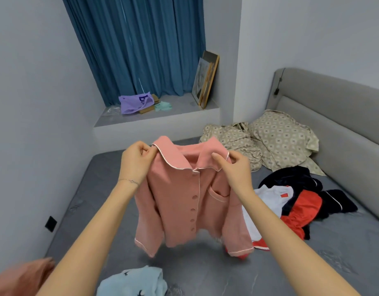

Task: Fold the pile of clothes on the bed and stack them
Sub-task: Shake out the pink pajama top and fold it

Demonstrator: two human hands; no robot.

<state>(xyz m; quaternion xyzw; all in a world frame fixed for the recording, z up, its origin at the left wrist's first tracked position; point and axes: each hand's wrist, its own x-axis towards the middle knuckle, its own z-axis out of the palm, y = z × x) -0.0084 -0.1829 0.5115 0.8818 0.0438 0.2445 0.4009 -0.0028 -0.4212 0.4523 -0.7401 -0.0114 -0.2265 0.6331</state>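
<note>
**Pink Shirt Held Above Bed**

The grey bed (205, 272) is spread with unfolded clothes (299, 201) at the right and a light blue garment (133, 280) at the near edge. The pink pajama shirt (184, 201) is suspended above the mattress, buttoned front facing the camera. Its shoulders are pinched by the closed fingers of the left hand (136, 162) and right hand (237, 169).

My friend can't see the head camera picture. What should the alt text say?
Two hands, left hand and right hand, hold a pink button-up pajama top up by its collar above a grey bed. Unfolded red, white and navy clothes lie to the right.
</note>
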